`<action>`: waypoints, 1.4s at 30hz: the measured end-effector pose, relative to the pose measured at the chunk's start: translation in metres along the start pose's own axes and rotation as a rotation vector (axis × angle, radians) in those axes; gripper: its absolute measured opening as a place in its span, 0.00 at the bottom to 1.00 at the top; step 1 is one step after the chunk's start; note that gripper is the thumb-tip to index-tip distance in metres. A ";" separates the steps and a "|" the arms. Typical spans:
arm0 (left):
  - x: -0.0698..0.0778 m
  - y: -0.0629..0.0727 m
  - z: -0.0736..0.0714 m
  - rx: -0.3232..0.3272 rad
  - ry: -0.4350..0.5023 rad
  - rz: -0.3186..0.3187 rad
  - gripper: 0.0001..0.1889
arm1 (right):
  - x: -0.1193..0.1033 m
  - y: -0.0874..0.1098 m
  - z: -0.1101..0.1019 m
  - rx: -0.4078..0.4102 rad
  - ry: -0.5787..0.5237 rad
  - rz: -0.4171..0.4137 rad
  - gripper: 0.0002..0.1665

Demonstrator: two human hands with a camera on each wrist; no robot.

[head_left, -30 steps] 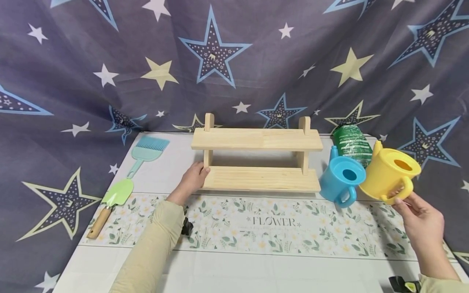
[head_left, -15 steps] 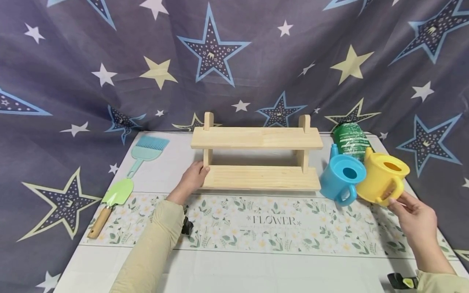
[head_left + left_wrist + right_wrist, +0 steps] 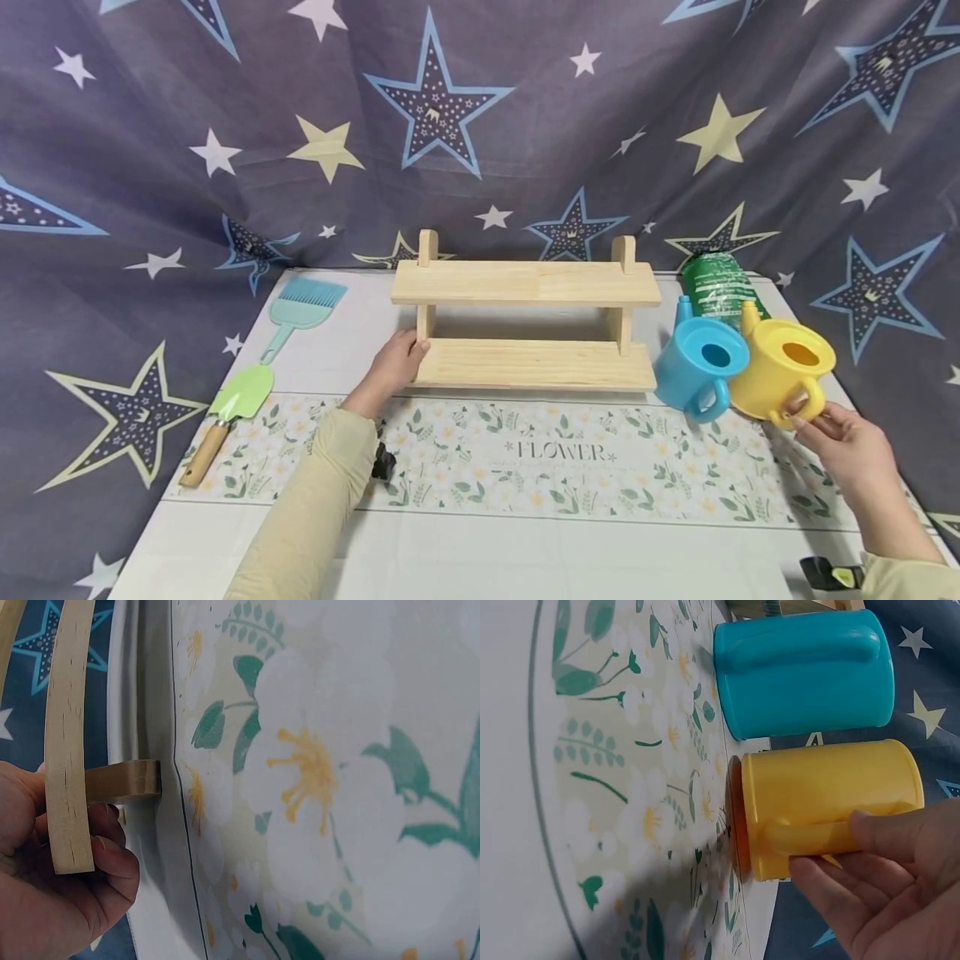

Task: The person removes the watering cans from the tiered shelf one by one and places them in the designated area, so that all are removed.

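My right hand [image 3: 851,442] pinches the handle of a yellow watering can [image 3: 780,367] between thumb and fingers. In the right wrist view the yellow can's base is close over the table, beside a blue watering can [image 3: 806,675]. My left hand [image 3: 392,367] grips the left end of the lower board of a two-tier wooden shelf [image 3: 532,367]. Its fingers curl under the board [image 3: 69,750] in the left wrist view, where part of the hand is cut off.
A green bag [image 3: 720,287] lies behind the cans. At the left are a light blue dustpan-like brush [image 3: 303,308] and a green trowel [image 3: 243,396] with a wooden handle. A floral cloth [image 3: 555,492] covers the table [image 3: 525,558]; a star-patterned curtain [image 3: 525,125] hangs behind.
The yellow watering can has come down and left, close against the blue one, with my right hand still on its handle. My left hand and the shelf have stayed put.
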State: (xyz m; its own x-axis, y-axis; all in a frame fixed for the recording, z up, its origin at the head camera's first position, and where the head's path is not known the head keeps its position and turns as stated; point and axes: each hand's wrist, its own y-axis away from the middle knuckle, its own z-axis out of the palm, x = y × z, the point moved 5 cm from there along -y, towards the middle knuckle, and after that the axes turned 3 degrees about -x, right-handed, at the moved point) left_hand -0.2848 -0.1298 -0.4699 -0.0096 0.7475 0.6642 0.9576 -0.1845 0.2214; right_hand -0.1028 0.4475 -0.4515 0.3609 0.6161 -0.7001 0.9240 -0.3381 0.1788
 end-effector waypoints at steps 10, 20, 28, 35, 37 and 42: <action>0.000 0.001 0.000 0.007 -0.003 0.008 0.26 | 0.001 -0.005 0.007 -0.057 0.036 -0.024 0.23; 0.000 -0.002 0.000 0.011 -0.017 0.023 0.26 | 0.001 0.001 0.003 -0.024 0.093 0.076 0.32; 0.001 0.002 0.000 0.040 -0.018 0.024 0.25 | 0.001 0.012 -0.001 0.054 0.128 0.214 0.37; 0.002 0.003 0.000 0.073 -0.073 0.027 0.25 | -0.010 0.029 -0.011 0.200 0.147 0.252 0.31; 0.002 0.003 0.000 0.082 -0.101 0.026 0.25 | -0.014 0.034 -0.015 0.251 0.140 0.254 0.30; 0.006 0.006 -0.001 0.121 -0.194 0.055 0.24 | -0.030 0.044 -0.014 0.411 -0.023 0.186 0.24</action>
State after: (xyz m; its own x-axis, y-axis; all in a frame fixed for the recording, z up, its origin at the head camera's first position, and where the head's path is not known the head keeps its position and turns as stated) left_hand -0.2798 -0.1268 -0.4637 0.0883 0.8490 0.5209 0.9827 -0.1596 0.0937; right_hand -0.0711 0.4239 -0.4126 0.5090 0.5034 -0.6982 0.7150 -0.6989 0.0174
